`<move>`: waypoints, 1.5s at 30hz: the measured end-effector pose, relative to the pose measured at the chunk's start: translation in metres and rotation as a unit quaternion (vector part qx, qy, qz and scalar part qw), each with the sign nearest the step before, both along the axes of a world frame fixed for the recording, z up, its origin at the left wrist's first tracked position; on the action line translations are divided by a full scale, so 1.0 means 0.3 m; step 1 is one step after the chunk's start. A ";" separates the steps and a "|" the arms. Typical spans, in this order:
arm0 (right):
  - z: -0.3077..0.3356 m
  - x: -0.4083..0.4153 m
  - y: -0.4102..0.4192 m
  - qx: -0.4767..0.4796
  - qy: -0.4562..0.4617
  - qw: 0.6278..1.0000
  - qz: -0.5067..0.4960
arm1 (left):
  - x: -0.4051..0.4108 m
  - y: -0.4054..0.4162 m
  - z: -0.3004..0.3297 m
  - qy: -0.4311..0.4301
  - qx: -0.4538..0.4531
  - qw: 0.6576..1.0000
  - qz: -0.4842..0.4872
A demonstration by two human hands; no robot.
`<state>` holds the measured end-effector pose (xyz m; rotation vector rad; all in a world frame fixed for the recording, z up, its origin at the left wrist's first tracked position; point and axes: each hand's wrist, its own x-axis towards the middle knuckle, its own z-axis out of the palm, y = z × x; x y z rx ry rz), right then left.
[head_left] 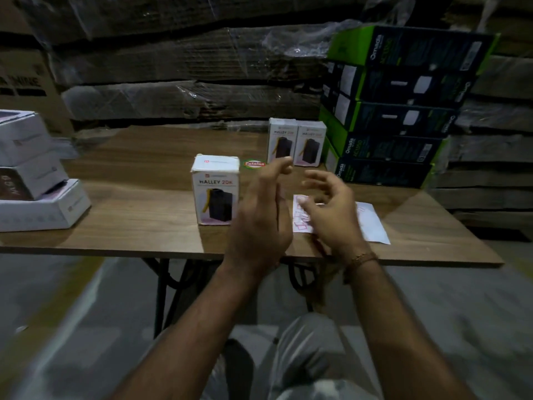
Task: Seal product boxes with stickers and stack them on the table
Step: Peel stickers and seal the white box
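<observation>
A white product box (215, 193) marked HALLEY 20K stands upright on the wooden table (138, 226), just left of my hands. Two more of the same boxes (297, 141) stand side by side at the back. A white sticker sheet (372, 223) with red-outlined stickers lies flat on the table, partly hidden under my right hand. My left hand (261, 215) hovers above the table with fingers straight and raised, holding nothing. My right hand (328, 206) floats over the sheet, its fingers loosely bent and spread; I cannot tell whether a sticker clings to a fingertip.
A tall stack of black-and-green boxes (398, 111) rises at the back right. White boxes (31, 180) are piled at the table's left end. A round green-and-red label (253, 164) lies behind the near box. Wrapped cardboard stacks (178, 67) wall the back.
</observation>
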<state>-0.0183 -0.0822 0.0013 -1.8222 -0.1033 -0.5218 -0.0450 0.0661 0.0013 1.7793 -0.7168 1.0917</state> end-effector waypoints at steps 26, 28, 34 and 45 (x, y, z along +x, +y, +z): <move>-0.105 -0.005 -0.314 -0.290 -0.039 0.956 -0.026 | 0.197 -0.154 -0.078 0.366 0.259 0.894 0.021; -0.103 -0.015 -0.310 -0.304 -0.036 0.952 -0.027 | 0.185 -0.155 -0.069 0.374 0.268 0.888 0.027; -0.083 -0.046 -0.288 -0.295 -0.033 0.955 -0.023 | 0.170 -0.144 -0.053 0.397 0.263 0.878 0.039; -0.073 -0.016 -0.299 -0.280 0.014 0.960 -0.003 | 0.170 -0.151 -0.050 0.396 0.285 0.871 0.053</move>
